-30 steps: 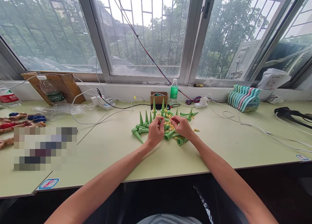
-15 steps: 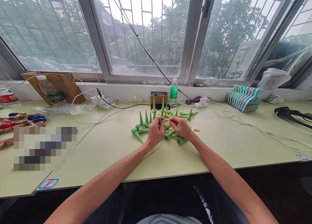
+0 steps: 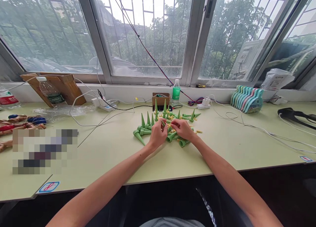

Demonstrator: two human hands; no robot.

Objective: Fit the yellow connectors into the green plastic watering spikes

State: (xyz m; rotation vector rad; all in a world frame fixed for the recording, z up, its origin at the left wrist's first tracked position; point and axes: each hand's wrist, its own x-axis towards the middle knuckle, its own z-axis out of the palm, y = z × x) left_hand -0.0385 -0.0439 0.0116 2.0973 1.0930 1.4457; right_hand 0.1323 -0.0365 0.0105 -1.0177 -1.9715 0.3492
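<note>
Clock centred on the hands, 12 o'clock toward the window. Near edge of the worktop crosses at 6 o'clock; forearms come over it from 5 and 7, upper parts cut off by the frame.

Left hand: grip nearly closed, fingers curled toward the thumb. A bit of green shows at the fingertips; whether pinched or lying behind, cannot tell. Right hand: grip bent inward, just beside the left; fingertips partly hidden, contents cannot be told.

Green cones surround both hands, some upright, others on their sides; hands cover the middle of the heap. Small yellow pieces lie among them, too small to make out singly.

Room sideways: plain worktop at 4 o'clock, and at 8 as far as the seam. Limits: pixelated patch at 9, contents unreadable; white cable at 3.

Beyond, at 12: phone, partly hidden by cones; cardboard box; green-labelled bottle before the window.
</note>
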